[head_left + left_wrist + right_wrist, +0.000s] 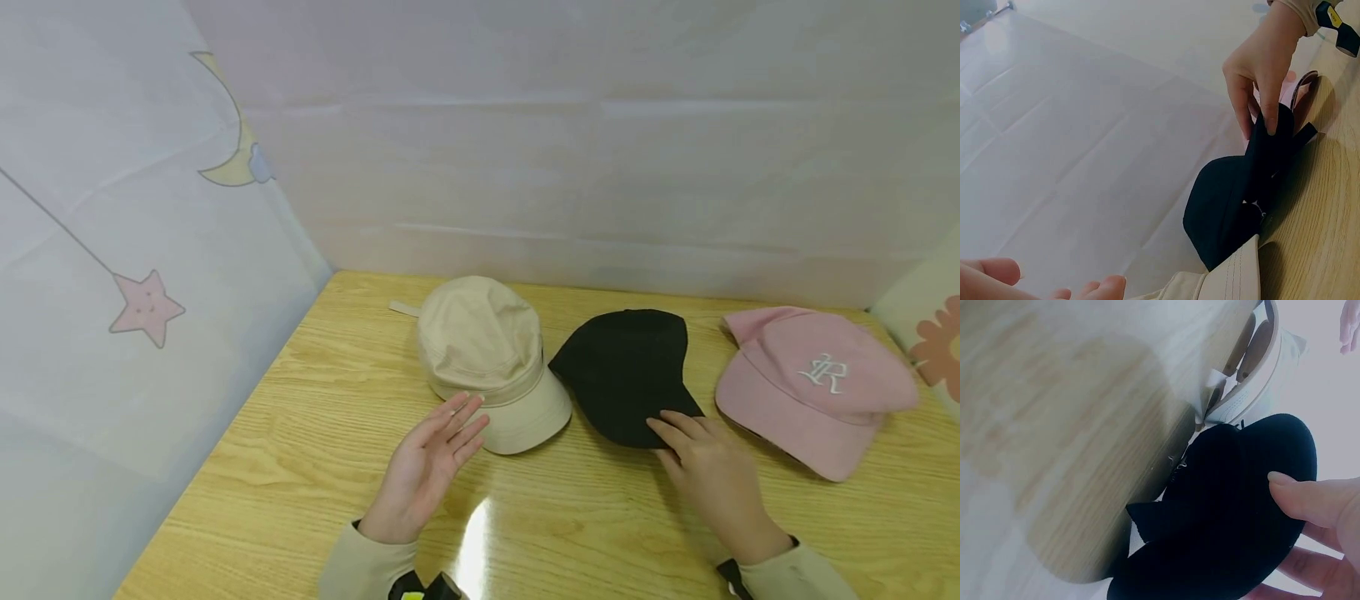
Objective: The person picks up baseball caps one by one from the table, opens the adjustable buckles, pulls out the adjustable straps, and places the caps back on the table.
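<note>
While the right hand point(712, 477) pinches the black, brimmed cloth cap point(630, 371) by its edge, the left hand point(429, 473), fingers extended, hovers apart, left of it.

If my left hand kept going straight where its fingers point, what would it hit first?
Most likely the beige cap: the left hand points at it, its fingertips overlapping the cap's near edge in the head view. Depth is unclear, so it might pass just above.

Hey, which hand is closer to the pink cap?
Right. The right hand grips the black cap, beside the pink cap; the left hand is farther off, by the beige cap.
</note>
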### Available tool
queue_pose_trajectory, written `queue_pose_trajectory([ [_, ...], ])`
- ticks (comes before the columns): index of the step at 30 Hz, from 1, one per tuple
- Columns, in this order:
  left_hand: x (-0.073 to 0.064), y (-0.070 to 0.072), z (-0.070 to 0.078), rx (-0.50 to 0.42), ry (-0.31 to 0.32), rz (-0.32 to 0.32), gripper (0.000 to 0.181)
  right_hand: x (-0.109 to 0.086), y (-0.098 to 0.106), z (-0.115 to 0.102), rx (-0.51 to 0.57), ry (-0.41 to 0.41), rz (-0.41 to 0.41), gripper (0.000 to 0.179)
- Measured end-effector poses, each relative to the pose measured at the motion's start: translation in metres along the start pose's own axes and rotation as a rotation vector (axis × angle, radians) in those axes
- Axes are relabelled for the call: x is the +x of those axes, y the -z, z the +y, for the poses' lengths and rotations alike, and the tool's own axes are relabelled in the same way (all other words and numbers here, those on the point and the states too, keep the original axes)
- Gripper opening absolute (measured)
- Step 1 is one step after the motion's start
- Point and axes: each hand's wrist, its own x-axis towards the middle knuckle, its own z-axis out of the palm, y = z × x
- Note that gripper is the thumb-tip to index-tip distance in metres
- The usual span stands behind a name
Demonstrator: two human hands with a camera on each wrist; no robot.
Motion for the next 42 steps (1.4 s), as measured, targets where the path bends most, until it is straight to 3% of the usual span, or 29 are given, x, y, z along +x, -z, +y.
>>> queue_pose_trajectory([
  [16,-0.0008,0.0006,-0.0008,0.0,0.005,0.007,0.052,0.0008,-0.0035,-0.0017,0.023,-0.06,-0.091,0.045],
  [29,0.0008,0.0004,-0.0029,-0.013,0.016,0.019,0.05,0.0029,-0.0065,-0.0015,0.014,-0.05,-0.077,0.046],
  [42,0.0014,0.0001,-0.0032,0.0,0.021,0.028,0.051,0.0037,-0.0097,0.0011,0.001,-0.079,-0.15,0.044],
])
